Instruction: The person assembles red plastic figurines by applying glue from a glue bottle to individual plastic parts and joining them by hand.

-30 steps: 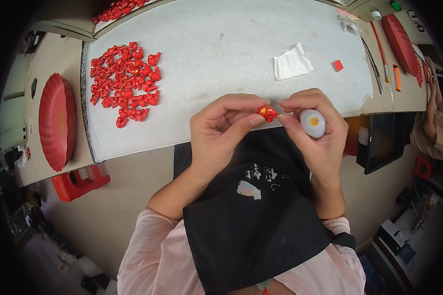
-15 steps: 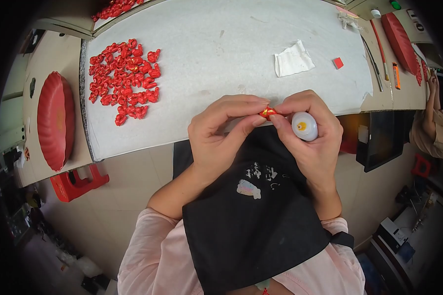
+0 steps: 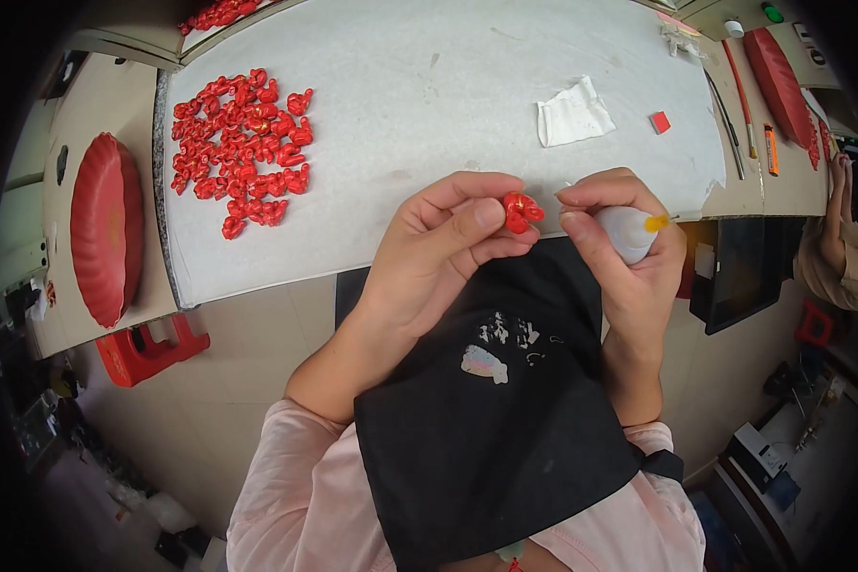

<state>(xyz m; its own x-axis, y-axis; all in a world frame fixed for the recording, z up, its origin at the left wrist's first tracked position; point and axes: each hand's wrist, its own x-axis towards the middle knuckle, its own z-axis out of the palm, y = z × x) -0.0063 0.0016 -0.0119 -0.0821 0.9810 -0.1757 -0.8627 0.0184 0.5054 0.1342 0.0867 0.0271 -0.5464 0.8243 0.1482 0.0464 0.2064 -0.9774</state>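
Observation:
Above the table's near edge, my left hand [image 3: 431, 240] pinches a small glossy red figurine [image 3: 518, 212] between thumb and fingers. My right hand [image 3: 631, 286] is closed around a translucent white squeeze bottle [image 3: 625, 234] with a yellow nozzle, tipped to point right. Its thumb and forefinger come together just right of the figurine without touching it; whether they pinch something tiny cannot be made out. Many similar red figurines [image 3: 243, 143] lie in rows on the white table cover [image 3: 400, 114] to the left.
A folded white cloth [image 3: 576, 112] and a small red block [image 3: 661, 122] lie on the cover. Brushes [image 3: 740, 95], an orange tube [image 3: 771, 150] and a red scalloped tray [image 3: 777, 86] are at right. Another red tray [image 3: 106, 229] and a red stool [image 3: 153, 353] are at left.
My hands have moved apart. The figurine has turned and stays in my left hand, while my right hand has shifted right and let go of it. The bottle's nozzle has swung to the right.

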